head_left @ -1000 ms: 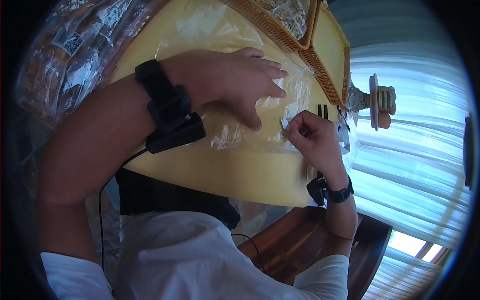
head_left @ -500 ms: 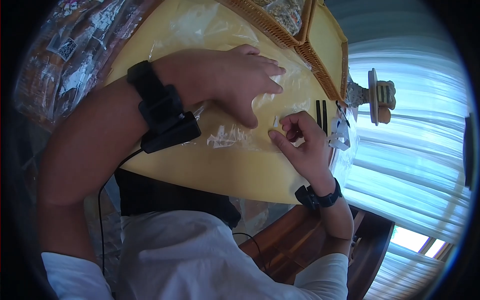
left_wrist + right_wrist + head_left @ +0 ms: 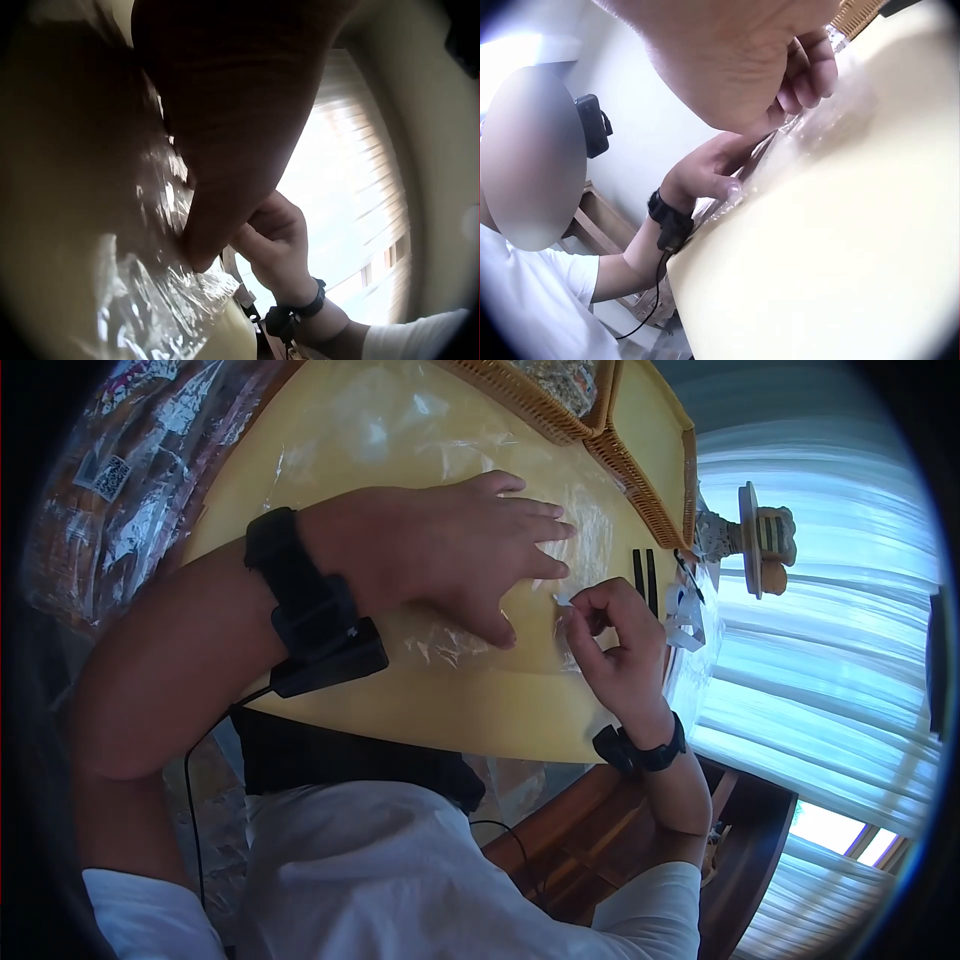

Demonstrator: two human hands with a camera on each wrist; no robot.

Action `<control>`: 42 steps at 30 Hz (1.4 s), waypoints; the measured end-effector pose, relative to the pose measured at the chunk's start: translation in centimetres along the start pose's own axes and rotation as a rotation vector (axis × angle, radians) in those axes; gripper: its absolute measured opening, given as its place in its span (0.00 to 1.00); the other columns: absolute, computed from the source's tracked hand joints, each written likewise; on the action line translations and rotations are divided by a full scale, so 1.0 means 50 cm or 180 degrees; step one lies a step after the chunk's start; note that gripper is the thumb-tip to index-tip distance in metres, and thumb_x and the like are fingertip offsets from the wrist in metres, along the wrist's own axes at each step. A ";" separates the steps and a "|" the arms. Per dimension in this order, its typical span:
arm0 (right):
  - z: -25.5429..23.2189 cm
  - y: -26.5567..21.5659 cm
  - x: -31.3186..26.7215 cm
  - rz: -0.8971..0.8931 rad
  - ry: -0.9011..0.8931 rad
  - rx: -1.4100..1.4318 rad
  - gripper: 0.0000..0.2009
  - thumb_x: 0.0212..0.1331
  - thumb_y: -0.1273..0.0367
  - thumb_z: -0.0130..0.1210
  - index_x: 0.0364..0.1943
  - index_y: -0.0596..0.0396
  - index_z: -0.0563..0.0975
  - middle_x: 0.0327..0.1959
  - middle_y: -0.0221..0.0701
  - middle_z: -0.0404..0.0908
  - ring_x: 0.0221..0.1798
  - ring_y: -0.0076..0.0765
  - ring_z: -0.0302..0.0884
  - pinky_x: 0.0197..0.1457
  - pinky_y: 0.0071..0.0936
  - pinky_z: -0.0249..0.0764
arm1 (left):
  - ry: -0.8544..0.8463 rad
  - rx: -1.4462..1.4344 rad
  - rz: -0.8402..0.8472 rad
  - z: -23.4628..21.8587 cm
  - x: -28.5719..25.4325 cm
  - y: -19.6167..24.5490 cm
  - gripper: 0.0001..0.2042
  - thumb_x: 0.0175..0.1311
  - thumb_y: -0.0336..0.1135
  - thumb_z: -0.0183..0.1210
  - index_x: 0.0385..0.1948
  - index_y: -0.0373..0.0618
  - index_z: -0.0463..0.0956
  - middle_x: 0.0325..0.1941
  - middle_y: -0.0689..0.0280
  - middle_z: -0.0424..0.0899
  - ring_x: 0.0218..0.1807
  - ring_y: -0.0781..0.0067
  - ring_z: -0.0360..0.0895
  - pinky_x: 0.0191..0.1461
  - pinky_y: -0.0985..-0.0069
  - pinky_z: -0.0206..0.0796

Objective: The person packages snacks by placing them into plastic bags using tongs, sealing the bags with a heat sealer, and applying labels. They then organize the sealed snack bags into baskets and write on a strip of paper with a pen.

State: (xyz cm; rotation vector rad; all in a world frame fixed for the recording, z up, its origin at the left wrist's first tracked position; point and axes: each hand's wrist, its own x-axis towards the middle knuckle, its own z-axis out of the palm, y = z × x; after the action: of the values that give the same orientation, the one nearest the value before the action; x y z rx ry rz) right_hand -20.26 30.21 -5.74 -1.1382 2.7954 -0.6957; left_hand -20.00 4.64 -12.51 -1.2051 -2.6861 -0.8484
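Note:
Clear plastic film [image 3: 445, 645] lies wrinkled over the yellow tabletop [image 3: 480, 715]. My left hand [image 3: 485, 555] rests on it, fingers spread and thumb apart. Just to the right, my right hand [image 3: 625, 650] pinches a small white scrap [image 3: 563, 600] between thumb and index finger, at the film's right part. In the left wrist view the left hand [image 3: 232, 135] is dark and close, above shiny film [image 3: 157, 307]. The right wrist view shows my right hand [image 3: 735, 67] with curled fingers, its fingertips partly hidden; the scrap cannot be made out there.
Wicker baskets [image 3: 640, 485] stand at the far edge, one with a filled bag [image 3: 560, 382]. Two black strips [image 3: 645, 582] and a white roll-like object [image 3: 685, 622] lie at right. A large plastic package [image 3: 120, 490] is at left, a small stand [image 3: 750, 540] beyond the table.
The right thumb and index finger, apart half a second ago beside the white scrap, have closed on it. The left hand has shifted slightly toward me, still spread.

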 end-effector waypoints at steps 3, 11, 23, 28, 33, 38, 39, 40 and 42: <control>-0.010 0.005 0.010 0.0136 -0.0157 0.0179 0.05 0.65 0.76 0.68 0.38 0.58 0.82 0.33 0.31 0.81 0.31 0.26 0.81 0.36 0.23 0.77 | -0.0140 -0.0048 -0.0025 -0.007 0.001 -0.003 0.40 0.57 0.58 0.71 0.74 0.53 0.76 0.86 0.54 0.63 0.88 0.57 0.54 0.88 0.47 0.41; -0.044 0.004 0.037 0.0168 -0.0541 0.0021 0.05 0.65 0.75 0.68 0.42 0.58 0.83 0.37 0.33 0.85 0.34 0.32 0.86 0.38 0.26 0.81 | -0.0263 -0.0064 -0.0119 -0.012 0.002 0.001 0.41 0.56 0.58 0.71 0.74 0.53 0.75 0.86 0.54 0.62 0.89 0.58 0.51 0.89 0.48 0.39; -0.057 0.000 0.040 -0.0080 -0.0440 -0.0184 0.06 0.64 0.76 0.67 0.42 0.58 0.84 0.37 0.35 0.84 0.38 0.36 0.87 0.39 0.29 0.83 | -0.0169 -0.0074 0.0053 -0.003 -0.003 -0.010 0.44 0.55 0.60 0.72 0.75 0.54 0.74 0.87 0.54 0.61 0.89 0.56 0.51 0.89 0.48 0.37; -0.111 0.071 -0.014 0.0544 -0.0131 0.0137 0.05 0.64 0.76 0.67 0.42 0.58 0.84 0.35 0.32 0.82 0.36 0.32 0.83 0.40 0.27 0.79 | -0.0240 -0.0181 -0.0124 -0.022 -0.008 0.004 0.46 0.57 0.58 0.73 0.78 0.50 0.68 0.88 0.55 0.59 0.89 0.57 0.51 0.90 0.49 0.37; -0.203 0.257 -0.055 0.1113 0.0877 -0.0272 0.06 0.65 0.72 0.67 0.43 0.57 0.86 0.37 0.32 0.86 0.36 0.31 0.84 0.43 0.28 0.80 | -0.0378 -0.0195 -0.0143 -0.041 0.002 0.013 0.48 0.57 0.58 0.74 0.80 0.49 0.65 0.88 0.56 0.59 0.89 0.56 0.51 0.90 0.50 0.35; -0.275 0.419 -0.038 0.1137 0.1379 -0.0971 0.07 0.66 0.69 0.65 0.43 0.56 0.86 0.39 0.36 0.87 0.40 0.39 0.87 0.47 0.34 0.82 | -0.0516 -0.0132 -0.0173 -0.058 0.012 0.025 0.48 0.57 0.58 0.74 0.80 0.49 0.65 0.88 0.56 0.58 0.90 0.55 0.50 0.91 0.50 0.35; -0.276 0.436 -0.022 0.1080 0.1294 -0.1351 0.07 0.65 0.68 0.64 0.43 0.55 0.86 0.40 0.37 0.86 0.42 0.43 0.86 0.49 0.37 0.82 | -0.0573 -0.0130 -0.0228 -0.063 0.015 0.028 0.49 0.57 0.59 0.74 0.80 0.50 0.65 0.88 0.56 0.58 0.90 0.55 0.50 0.91 0.50 0.35; -0.274 0.447 -0.013 0.1022 0.1222 -0.1725 0.07 0.65 0.68 0.63 0.42 0.55 0.86 0.41 0.38 0.86 0.45 0.47 0.86 0.51 0.41 0.82 | -0.0629 -0.0104 -0.0284 -0.069 0.015 0.034 0.49 0.57 0.60 0.74 0.80 0.50 0.65 0.88 0.56 0.58 0.90 0.55 0.50 0.91 0.50 0.35; -0.262 0.446 0.017 0.1087 0.1369 -0.1568 0.07 0.64 0.67 0.62 0.41 0.53 0.86 0.43 0.38 0.86 0.49 0.51 0.85 0.54 0.45 0.81 | -0.0666 -0.0053 -0.0253 -0.073 0.018 0.036 0.49 0.57 0.60 0.74 0.80 0.50 0.65 0.88 0.56 0.57 0.90 0.55 0.50 0.90 0.50 0.35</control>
State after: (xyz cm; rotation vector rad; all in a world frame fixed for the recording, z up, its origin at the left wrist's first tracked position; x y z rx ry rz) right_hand -38.14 48.77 -3.28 -0.5523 3.5343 -0.2416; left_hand -19.90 4.33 -8.35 -1.2642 -2.9149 -0.7970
